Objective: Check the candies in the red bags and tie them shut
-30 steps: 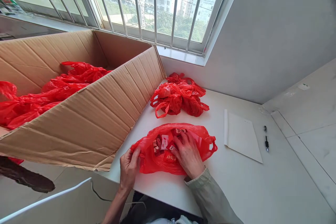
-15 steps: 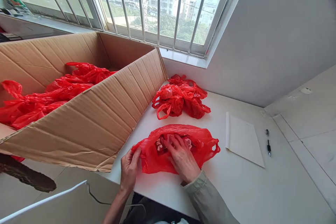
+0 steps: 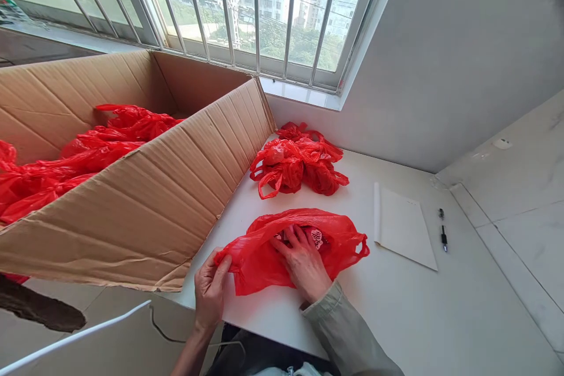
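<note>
A red plastic bag [image 3: 259,267] lies on the white table with its mouth open toward me. My left hand [image 3: 210,288] pinches the bag's left end between thumb and fingers. Inside the mouth, my right hand [image 3: 306,264] rests with fingers stretched out and apart over dark red packs [image 3: 317,238] with white printed marks. The bag's film covers part of the packs, and the fingertips are partly hidden in shadow there. A loop handle sticks out at the bag's right end.
A large cardboard box [image 3: 145,188] on the left contains several tied red bags [image 3: 106,144]. More red bags [image 3: 304,158] are bunched by the wall. A white paper pad [image 3: 405,229] and a black pen [image 3: 443,239] lie on the right. A barred window [image 3: 258,17] is behind.
My right hand has reached slightly deeper into the bag, and the left pack is now more covered by film. My left hand has pulled the bag's left end a little outward.
</note>
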`<state>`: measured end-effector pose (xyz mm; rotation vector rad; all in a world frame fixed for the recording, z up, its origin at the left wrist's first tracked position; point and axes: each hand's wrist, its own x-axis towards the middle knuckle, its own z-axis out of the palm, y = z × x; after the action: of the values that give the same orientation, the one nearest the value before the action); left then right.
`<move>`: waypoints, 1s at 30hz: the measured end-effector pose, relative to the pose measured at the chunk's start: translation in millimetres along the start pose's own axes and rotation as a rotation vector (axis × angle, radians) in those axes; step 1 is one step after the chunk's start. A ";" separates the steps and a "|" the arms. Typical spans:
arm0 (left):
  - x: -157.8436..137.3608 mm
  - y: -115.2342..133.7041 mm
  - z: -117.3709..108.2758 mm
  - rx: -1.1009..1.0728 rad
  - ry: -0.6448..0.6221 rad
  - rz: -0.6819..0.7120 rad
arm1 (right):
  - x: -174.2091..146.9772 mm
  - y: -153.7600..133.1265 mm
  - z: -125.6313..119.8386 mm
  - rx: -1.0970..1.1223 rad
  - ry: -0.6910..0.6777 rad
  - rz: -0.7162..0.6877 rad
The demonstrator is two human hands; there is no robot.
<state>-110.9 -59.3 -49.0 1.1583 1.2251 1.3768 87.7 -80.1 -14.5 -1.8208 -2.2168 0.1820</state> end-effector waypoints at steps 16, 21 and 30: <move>-0.9 77.2 -5.9 0.361 -0.242 0.073 | -73.3 109.7 -77.4 0.582 0.181 0.530; 25.6 116.3 7.0 0.077 -0.141 0.100 | -57.1 108.4 -140.0 0.964 0.376 0.481; 57.5 182.0 42.0 -0.094 -0.159 0.325 | -43.4 85.6 -199.6 0.957 0.671 0.284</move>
<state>-85.5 -10.4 138.6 1.4153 0.8772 1.5275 232.5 -119.2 148.5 -1.3298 -1.0929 0.4944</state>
